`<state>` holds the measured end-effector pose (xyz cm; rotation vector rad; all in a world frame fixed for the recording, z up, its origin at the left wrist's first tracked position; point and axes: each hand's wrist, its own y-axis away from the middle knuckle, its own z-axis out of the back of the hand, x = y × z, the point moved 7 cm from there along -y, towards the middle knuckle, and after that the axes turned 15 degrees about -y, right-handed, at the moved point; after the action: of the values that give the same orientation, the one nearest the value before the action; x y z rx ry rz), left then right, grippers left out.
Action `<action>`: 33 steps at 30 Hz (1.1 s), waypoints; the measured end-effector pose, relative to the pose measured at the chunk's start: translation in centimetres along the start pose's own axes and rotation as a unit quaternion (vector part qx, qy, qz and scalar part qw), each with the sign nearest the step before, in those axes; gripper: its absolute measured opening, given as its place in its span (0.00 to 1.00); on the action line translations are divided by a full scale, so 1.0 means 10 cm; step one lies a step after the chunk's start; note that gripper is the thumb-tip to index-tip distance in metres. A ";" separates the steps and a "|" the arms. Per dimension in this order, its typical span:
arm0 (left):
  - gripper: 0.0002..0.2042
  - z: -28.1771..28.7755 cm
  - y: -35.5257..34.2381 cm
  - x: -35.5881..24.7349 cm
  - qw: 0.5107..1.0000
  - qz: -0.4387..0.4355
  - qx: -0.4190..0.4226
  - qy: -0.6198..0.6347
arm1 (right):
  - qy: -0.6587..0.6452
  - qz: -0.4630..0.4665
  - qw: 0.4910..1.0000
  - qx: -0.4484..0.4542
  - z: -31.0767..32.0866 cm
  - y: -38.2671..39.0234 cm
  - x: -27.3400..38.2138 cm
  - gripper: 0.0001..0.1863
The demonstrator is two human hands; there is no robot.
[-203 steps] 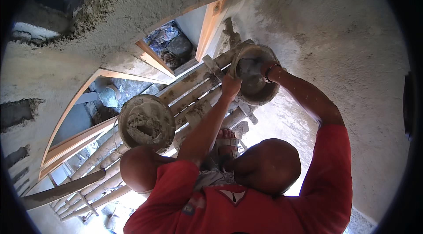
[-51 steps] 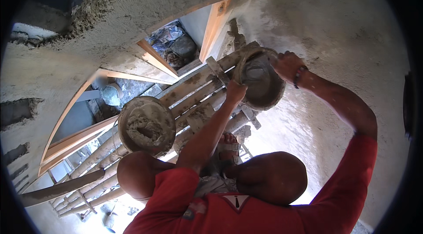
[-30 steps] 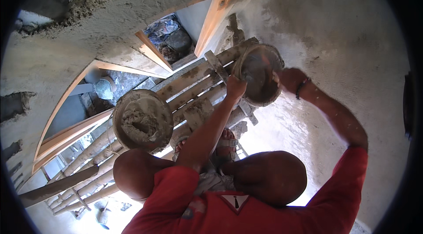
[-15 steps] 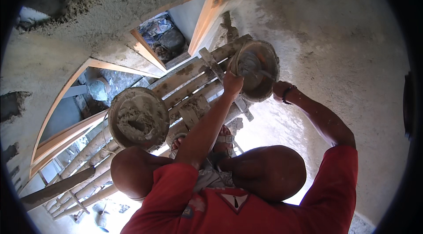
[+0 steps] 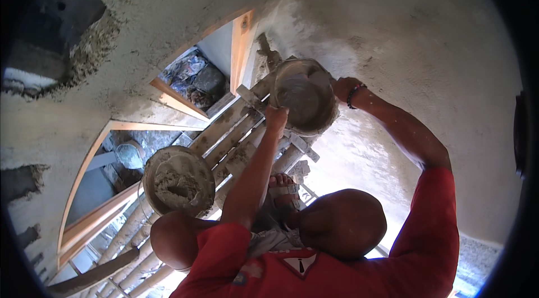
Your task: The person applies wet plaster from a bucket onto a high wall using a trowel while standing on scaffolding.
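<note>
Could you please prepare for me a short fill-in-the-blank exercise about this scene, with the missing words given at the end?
1. The round basin is held at its left rim by the person's ___ hand.
2. The wrist that wears the dark bracelet is the person's ___ one.
3. The sleeves of the shirt are ___ in colour.
4. The tub with the lumpy grey mix is touched by ___ of the two hands.

Missing words: left; right; red; neither.

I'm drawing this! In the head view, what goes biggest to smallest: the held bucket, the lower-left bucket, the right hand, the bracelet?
1. Held bucket and lower-left bucket: too alike to rank.
2. Right hand.
3. Bracelet, thin and smallest.
</note>
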<state>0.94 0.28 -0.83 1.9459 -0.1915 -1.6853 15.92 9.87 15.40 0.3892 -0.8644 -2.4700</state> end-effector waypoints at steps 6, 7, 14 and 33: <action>0.03 0.13 -0.08 0.02 0.997 0.076 -0.016 0.030 | -0.142 0.117 0.983 0.018 -0.29 0.48 0.16 0.13; 0.04 0.29 -0.22 0.13 0.995 0.099 -0.016 0.031 | -0.100 0.070 0.991 0.046 -0.06 0.56 0.19 0.14; 0.08 0.11 -0.40 0.28 0.991 0.111 0.025 0.072 | -0.529 -0.092 0.841 -0.068 -0.63 0.89 -1.09 0.15; 0.31 0.06 -0.19 -0.11 0.957 0.216 0.176 0.082 | -0.306 0.010 0.933 -0.188 -0.35 0.73 0.24 0.16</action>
<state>-0.34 2.19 -0.85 2.0887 -0.8387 -1.2568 17.90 1.84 17.19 -0.5498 -0.5747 -2.6880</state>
